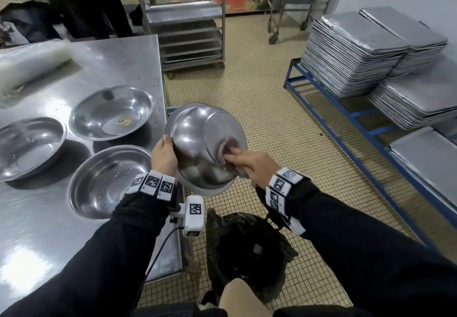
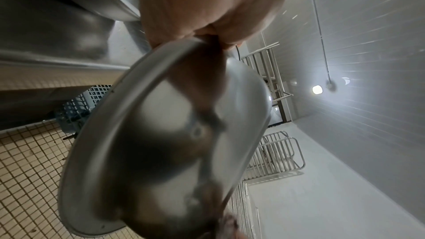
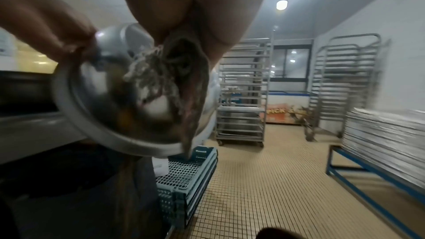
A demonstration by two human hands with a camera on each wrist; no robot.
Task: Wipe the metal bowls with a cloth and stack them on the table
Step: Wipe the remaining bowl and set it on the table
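Observation:
A metal bowl (image 1: 197,143) is held upside down and tilted, off the table's right edge, over the tiled floor. My left hand (image 1: 164,154) grips its left rim, thumb on the outside. My right hand (image 1: 244,162) presses a brownish cloth (image 1: 227,147) against the bowl's outer base. In the left wrist view the bowl (image 2: 161,152) fills the frame below my left hand (image 2: 207,6). The right wrist view shows the cloth (image 3: 170,86) bunched on the bowl (image 3: 110,101). Three other bowls sit upright on the steel table (image 1: 44,230): one far (image 1: 111,112), one left (image 1: 27,147), one near (image 1: 108,180).
A black bin bag (image 1: 247,250) stands on the floor below my hands. Stacks of metal trays (image 1: 358,52) rest on a blue rack (image 1: 346,116) at the right. Wheeled tray racks (image 1: 188,20) stand ahead. A person (image 1: 94,2) stands beyond the table. Blue crates (image 3: 186,174) lie under the table's edge.

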